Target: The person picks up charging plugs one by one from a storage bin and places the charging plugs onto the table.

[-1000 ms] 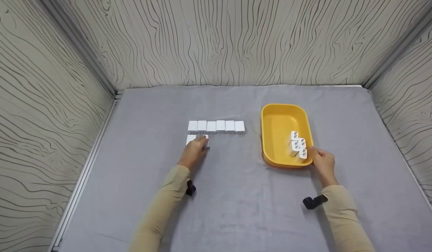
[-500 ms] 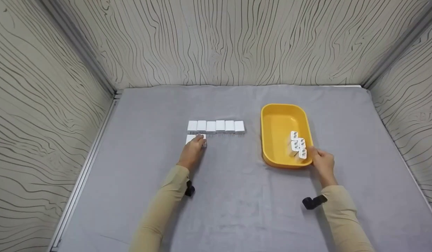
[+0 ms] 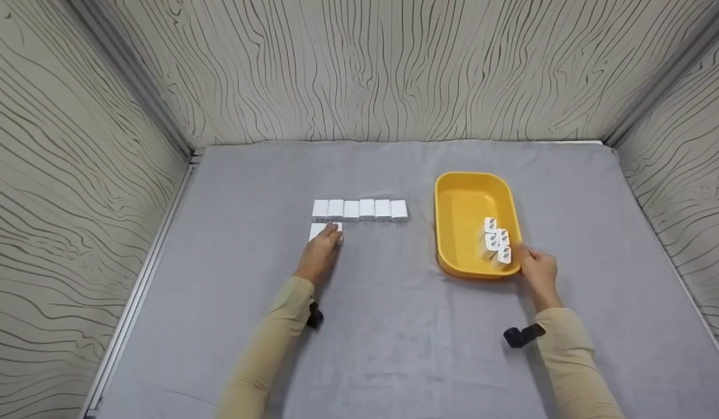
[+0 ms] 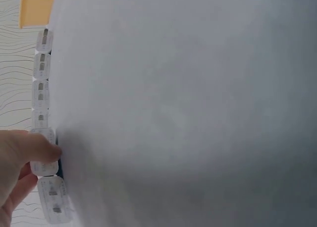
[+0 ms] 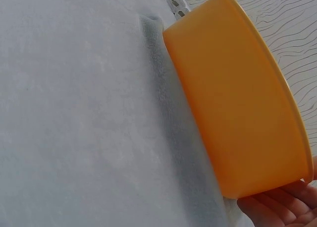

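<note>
My left hand [image 3: 318, 254] pinches a white USB charger [image 4: 45, 168] low on the grey cloth, its thumb across the end with the slots. Against that charger's left side lies another white charger [image 4: 54, 199], partly covered by the hand in the head view. Just behind them stretches a straight row of several white chargers [image 3: 367, 208], side by side. At the right, my right hand [image 3: 539, 273] grips the near right corner of a yellow tray [image 3: 459, 203], with fingers under its rim. Several more chargers [image 3: 498, 240] stand on end inside the tray, slotted ends up.
Grey cloth [image 3: 394, 337] covers the table. Wood-patterned panels [image 3: 359, 70] rise at the back and both sides. A metal rail [image 3: 144, 285] runs along the left edge. Black wrist cameras [image 3: 523, 336] stick out from both sleeves.
The charger in my left hand has slid slightly left, closing the gap to its neighbour in the front row. My right hand and the tray have stayed in place.
</note>
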Demonstrator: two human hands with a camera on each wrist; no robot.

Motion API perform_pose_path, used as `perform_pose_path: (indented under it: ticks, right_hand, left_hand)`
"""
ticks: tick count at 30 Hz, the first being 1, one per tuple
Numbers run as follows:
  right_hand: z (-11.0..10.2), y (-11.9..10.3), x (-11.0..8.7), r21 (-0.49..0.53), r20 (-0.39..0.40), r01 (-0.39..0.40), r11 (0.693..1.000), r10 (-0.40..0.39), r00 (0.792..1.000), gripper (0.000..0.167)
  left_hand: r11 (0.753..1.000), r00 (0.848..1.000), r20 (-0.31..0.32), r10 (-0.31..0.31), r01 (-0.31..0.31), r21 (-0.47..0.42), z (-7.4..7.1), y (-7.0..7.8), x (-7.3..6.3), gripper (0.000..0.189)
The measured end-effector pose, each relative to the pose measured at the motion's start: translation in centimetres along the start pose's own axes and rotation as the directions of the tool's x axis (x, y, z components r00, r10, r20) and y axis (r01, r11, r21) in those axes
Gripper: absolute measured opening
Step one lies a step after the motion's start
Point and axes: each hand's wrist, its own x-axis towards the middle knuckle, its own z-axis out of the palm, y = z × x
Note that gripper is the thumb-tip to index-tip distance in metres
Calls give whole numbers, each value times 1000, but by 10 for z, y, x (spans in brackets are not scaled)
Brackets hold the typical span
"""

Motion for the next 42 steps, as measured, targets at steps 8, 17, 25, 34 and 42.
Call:
perform_pose_path:
  ticks: [8,17,25,34,42]
  right_hand:
    - [0,0,0,3,-12,28,1000,-28,1000,52]
    - [-1,0,0,57,27,-7,998,6,1000,56]
    - [0,-1,-1,12,53,-30,999,29,998,59]
    - [-1,-1,-1,21,32,-32,999,31,999,55]
    - [-1,0,-1,39,17,-8,999,7,1000,56]
  left_hand:
    - [1000,1000,5,-6,6,-26,-1,2,-1,19]
    - [998,1000,24,1,1,-61,2,6,-1,23]
    - [996,999,-2,54,-54,-77,3,18,0,24]
    - [985,997,7,75,-73,-155,0,36,2,26]
    - [974,995,22,102,-96,-204,6,57,4,24]
